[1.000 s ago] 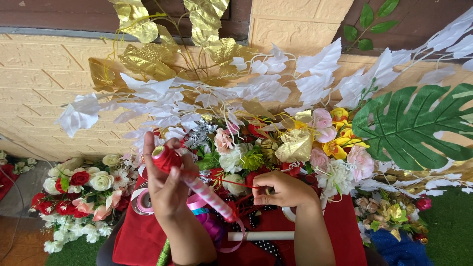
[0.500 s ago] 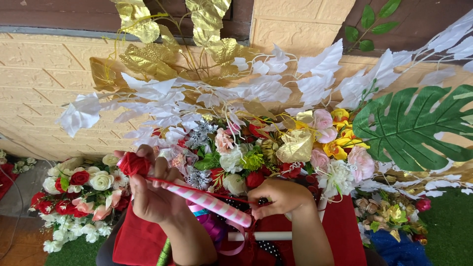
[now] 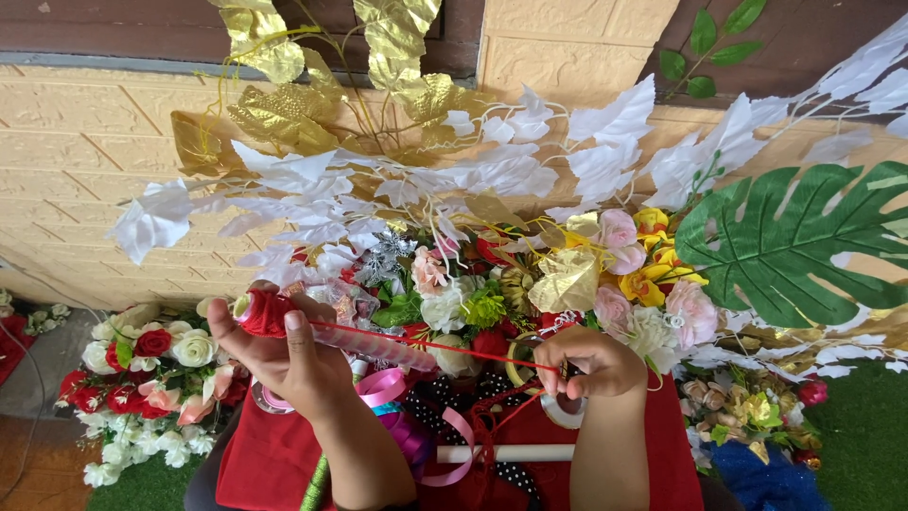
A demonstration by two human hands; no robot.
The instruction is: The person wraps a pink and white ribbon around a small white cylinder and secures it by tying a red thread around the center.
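Below the bouquet, left hand (image 3: 284, 355) now grips red rose (image 3: 265, 312); right hand (image 3: 591, 364) apparently pinches taut thread (image 3: 435, 343).

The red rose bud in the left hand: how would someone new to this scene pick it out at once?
Start at the big green leaf on the right, then cross the flower arrangement to the left hand. The red rose bud sits at its fingertips. Unlike the red roses lower left, a taut red thread runs from it to the right hand.

I see a flower-craft workspace: artificial flowers (image 3: 530, 293), gold leaves (image 3: 284, 104), white leaves (image 3: 530, 170) and ribbon rolls (image 3: 378, 388) crowd a red cloth (image 3: 265, 464).
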